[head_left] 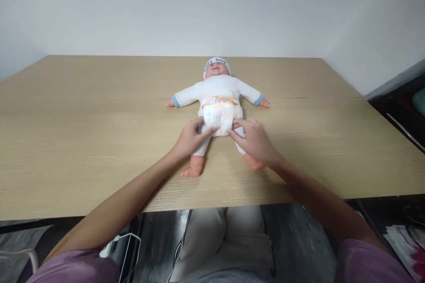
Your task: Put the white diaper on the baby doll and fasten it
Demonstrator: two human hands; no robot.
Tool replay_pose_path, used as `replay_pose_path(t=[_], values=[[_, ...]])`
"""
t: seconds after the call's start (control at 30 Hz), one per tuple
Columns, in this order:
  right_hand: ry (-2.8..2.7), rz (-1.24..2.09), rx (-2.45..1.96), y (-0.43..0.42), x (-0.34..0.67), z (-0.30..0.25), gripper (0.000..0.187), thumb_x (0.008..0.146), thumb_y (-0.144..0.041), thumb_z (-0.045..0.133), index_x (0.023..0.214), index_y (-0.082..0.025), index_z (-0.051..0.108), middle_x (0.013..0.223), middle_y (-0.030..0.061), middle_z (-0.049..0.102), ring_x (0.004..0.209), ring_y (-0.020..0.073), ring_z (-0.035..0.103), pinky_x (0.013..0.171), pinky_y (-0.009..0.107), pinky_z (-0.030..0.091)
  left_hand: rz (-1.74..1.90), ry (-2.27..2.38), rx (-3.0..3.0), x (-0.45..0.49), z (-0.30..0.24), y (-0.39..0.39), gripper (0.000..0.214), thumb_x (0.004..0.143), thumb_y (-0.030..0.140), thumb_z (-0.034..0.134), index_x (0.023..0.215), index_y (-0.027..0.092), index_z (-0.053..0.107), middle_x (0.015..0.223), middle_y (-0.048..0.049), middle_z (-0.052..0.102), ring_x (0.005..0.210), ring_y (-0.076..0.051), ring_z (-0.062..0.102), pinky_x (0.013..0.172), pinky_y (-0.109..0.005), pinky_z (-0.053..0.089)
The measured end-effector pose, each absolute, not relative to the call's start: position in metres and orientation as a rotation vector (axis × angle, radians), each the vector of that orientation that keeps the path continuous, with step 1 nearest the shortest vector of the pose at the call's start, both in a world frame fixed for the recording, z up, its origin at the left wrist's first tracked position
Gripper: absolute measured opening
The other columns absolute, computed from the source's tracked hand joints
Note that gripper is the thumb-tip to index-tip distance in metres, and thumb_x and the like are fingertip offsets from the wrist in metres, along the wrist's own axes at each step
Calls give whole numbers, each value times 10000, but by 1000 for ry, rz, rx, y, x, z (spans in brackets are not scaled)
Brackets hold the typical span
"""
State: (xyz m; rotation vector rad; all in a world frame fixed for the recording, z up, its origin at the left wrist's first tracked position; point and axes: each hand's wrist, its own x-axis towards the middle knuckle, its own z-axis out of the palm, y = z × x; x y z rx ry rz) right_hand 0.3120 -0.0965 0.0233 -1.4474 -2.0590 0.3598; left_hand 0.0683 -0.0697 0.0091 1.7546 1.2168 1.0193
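Observation:
A baby doll (221, 84) in a white long-sleeved outfit with blue cuffs lies on its back on the table, arms spread and feet toward me. Around its hips sits a white diaper (218, 117) with an orange printed waistband. At the diaper's lower left edge, my left hand (192, 139) is closed, thumb and fingers on the leg opening. My right hand (254, 139) pinches the matching edge on the other side. Part of each doll leg is hidden behind my hands, and the right-side foot (254, 162) is partly covered by my wrist.
The wooden table (99, 141) has a thin seam across it and meets a pale wall (186, 9) at the back. A dark shelf or bag-like object (398, 110) stands beyond its right edge. Papers (403, 247) lie low at right, and a white cable (133, 236) hangs below the front edge.

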Motion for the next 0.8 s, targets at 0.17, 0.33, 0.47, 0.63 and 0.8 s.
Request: replay_pose_path(t=[0.17, 0.33, 0.47, 0.63, 0.8], values=[[-2089, 312, -1443, -94, 307, 19, 231, 1049, -389, 732, 872, -252, 677, 1043, 72, 793, 976, 303, 614, 913, 440, 472, 1020, 1187, 1777, 71, 6, -66, 327, 971, 514, 793, 1073, 203, 809, 1116, -73, 830, 1061, -300, 723, 982, -441, 554], [-1952, 467, -1397, -91, 312, 19, 267, 1050, -371, 722, 826, -259, 630, 954, 32, 769, 966, 280, 631, 925, 415, 488, 1023, 1095, 1575, 68, 4, -64, 374, 962, 539, 822, 1143, 212, 833, 1222, -84, 843, 1152, -316, 745, 1023, -445, 580], [-1896, 451, -1360, -90, 314, 16, 181, 1044, -378, 733, 906, -263, 719, 989, 43, 781, 1009, 293, 645, 979, 450, 515, 1057, 1058, 1397, 67, 0, -63, 464, 930, 600, 847, 1142, 189, 808, 1193, -104, 837, 1072, -293, 762, 926, -408, 605], [-1843, 241, -1327, -94, 311, 9, 151, 1029, -381, 740, 970, -252, 791, 1191, 117, 720, 1154, 330, 656, 1094, 542, 523, 1144, 1048, 1329, 62, -7, -64, 488, 872, 602, 900, 1093, 201, 731, 1050, -79, 814, 994, -246, 758, 896, -377, 613], [-1856, 243, -1231, -103, 327, 2, 219, 1102, -375, 610, 1211, -245, 750, 1168, 111, 711, 1056, 291, 680, 1015, 485, 568, 1289, 1189, 1505, 35, -16, -65, 504, 932, 577, 853, 1252, 225, 685, 1020, -48, 770, 890, -187, 686, 928, -364, 576]])
